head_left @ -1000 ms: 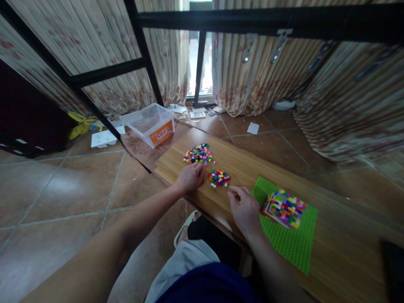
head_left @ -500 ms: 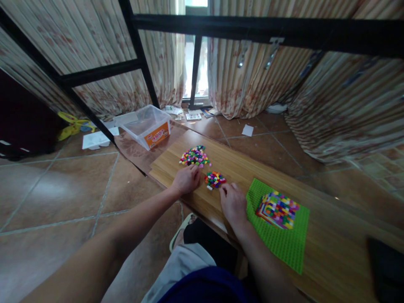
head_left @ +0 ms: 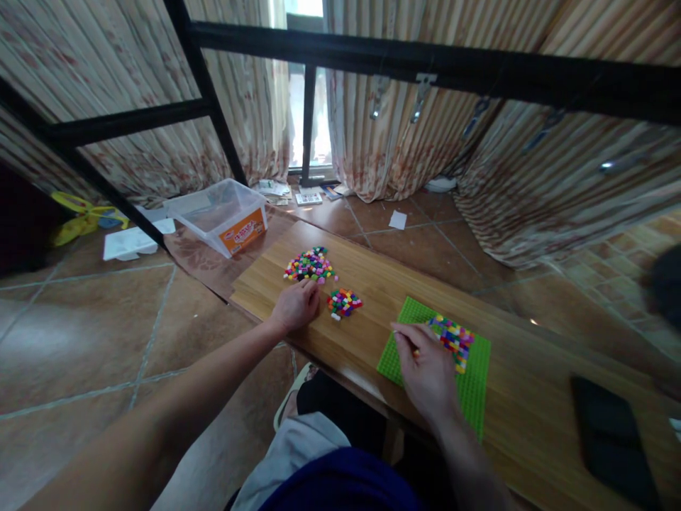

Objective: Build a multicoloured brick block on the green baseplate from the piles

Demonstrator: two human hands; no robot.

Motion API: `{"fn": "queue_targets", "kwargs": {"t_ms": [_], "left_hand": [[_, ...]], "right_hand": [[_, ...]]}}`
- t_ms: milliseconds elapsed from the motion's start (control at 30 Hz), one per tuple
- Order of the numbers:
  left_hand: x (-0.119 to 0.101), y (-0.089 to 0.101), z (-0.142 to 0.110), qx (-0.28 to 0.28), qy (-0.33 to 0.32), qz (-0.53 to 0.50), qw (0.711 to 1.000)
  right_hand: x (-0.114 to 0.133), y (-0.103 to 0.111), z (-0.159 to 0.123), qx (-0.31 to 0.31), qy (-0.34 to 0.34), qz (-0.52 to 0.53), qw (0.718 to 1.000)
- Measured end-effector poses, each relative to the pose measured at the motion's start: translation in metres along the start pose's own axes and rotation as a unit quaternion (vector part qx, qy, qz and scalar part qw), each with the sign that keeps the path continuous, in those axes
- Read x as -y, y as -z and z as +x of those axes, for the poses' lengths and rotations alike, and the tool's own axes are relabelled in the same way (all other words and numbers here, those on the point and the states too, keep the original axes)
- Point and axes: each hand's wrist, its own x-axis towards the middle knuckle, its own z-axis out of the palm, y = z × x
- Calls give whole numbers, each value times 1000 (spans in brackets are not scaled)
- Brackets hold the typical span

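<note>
Right hand [head_left: 428,365] over green baseplate [head_left: 474,390], left hand [head_left: 298,306] by far brick pile [head_left: 310,265]; both curled, grips indiscernible. Avoid nudging brick block [head_left: 458,342].

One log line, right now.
left hand: near larger brick pile | right hand: over green baseplate, grip unclear | brick build: on baseplate, partly hidden

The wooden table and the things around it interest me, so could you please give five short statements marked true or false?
1. The right hand is over the green board. True.
2. A larger pile of bricks and a smaller pile lie on the wooden table. True.
3. The left hand is over the green board. False: it is beside the piles.
4. The clear box has a blue label. False: the label is orange.
5. A flat black object lies on the wooden table. True.
</note>
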Motion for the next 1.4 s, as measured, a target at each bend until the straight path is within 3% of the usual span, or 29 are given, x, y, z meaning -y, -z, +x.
{"fn": "queue_targets", "kwargs": {"t_ms": [167, 300, 567, 800, 1167, 1400], "left_hand": [[0, 0, 0, 1, 1, 4, 1000], [1, -1, 1, 0, 5, 2, 1000], [1, 0, 1, -1, 2, 0, 1000], [0, 0, 1, 0, 4, -9, 1000], [0, -1, 0, 2, 8, -5, 1000], [0, 0, 1, 7, 12, -4, 1000]], "right_hand": [[-28, 46, 3, -94, -58, -31, 993], [-56, 59, 9, -102, -67, -94, 988], [-70, 58, 19, -86, 47, -188, 977], [-74, 56, 18, -80, 79, -202, 973], [-71, 53, 18, -81, 47, -205, 974], [-67, 56, 15, -105, 11, -151, 983]]}}
